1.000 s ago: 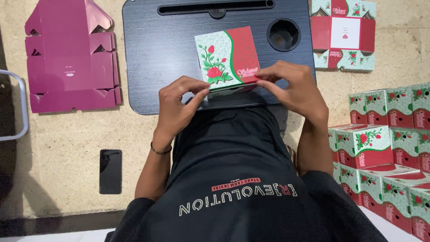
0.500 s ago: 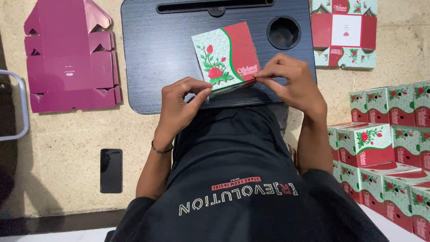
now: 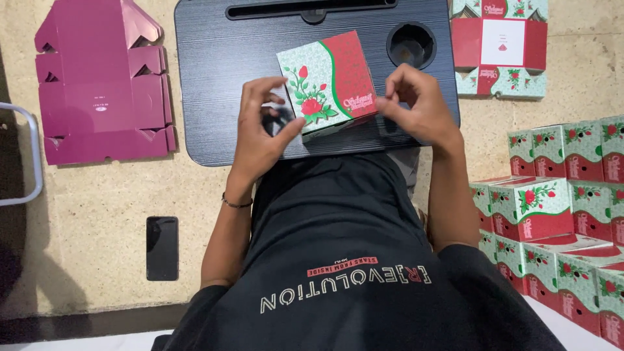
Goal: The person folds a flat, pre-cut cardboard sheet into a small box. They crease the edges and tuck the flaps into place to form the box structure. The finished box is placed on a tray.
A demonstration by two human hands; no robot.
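A small cardboard box, mint green and red with a rose printed on its lid, rests on the black lap desk. My left hand pinches its near left corner with thumb and fingers. My right hand grips the box's right edge with its fingertips. Both wrists reach over my black shirt; a thin bracelet circles the left wrist.
A flat purple box blank lies on the floor at left, with a metal bar beyond it and a dark phone nearer me. An unfolded red-and-green blank sits at top right. Several assembled boxes are stacked at right.
The box has come up off the desk's near edge and turned, its lid now facing up. Both hands have shifted from its near side to its left and right sides.
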